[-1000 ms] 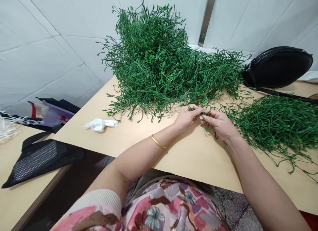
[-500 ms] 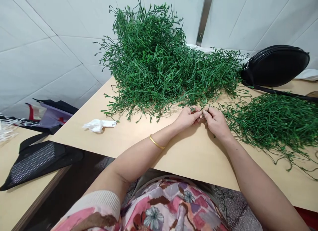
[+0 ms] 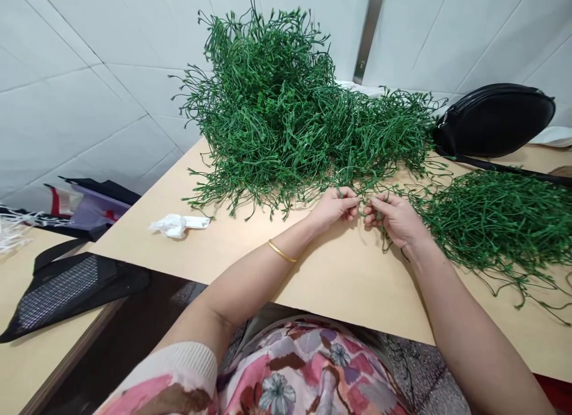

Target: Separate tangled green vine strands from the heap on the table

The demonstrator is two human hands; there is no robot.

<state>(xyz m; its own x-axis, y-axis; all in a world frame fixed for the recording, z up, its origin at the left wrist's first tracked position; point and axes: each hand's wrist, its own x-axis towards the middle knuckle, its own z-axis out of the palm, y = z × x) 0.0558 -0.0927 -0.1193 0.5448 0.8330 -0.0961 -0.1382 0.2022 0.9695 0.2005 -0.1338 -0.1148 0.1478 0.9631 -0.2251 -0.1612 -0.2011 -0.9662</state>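
A large tangled heap of thin green stems [image 3: 268,117], with small branching tips, stands on the table just beyond my hands. To the right lies a lower, flatter pile of similar green stems [image 3: 500,218]. My left hand [image 3: 335,208] is closed, its thumb and fingers pinching a green stem at the front edge of the heap. Facing it a small distance away, my right hand [image 3: 395,217] also pinches a green stem, and thin ends hang below its fingers. Whether both hands hold the same stem I cannot tell.
On the table [image 3: 313,272] a crumpled white tissue [image 3: 179,224] lies at left. A black bag [image 3: 500,120] with a strap is at the back right. Black mesh fabric [image 3: 58,299] lies on a lower surface at left. A tiled wall [image 3: 111,93] rises behind.
My hands, nearly touching before, are now a little further apart. My right hand has shifted slightly right and turned, with more stem ends showing below it.
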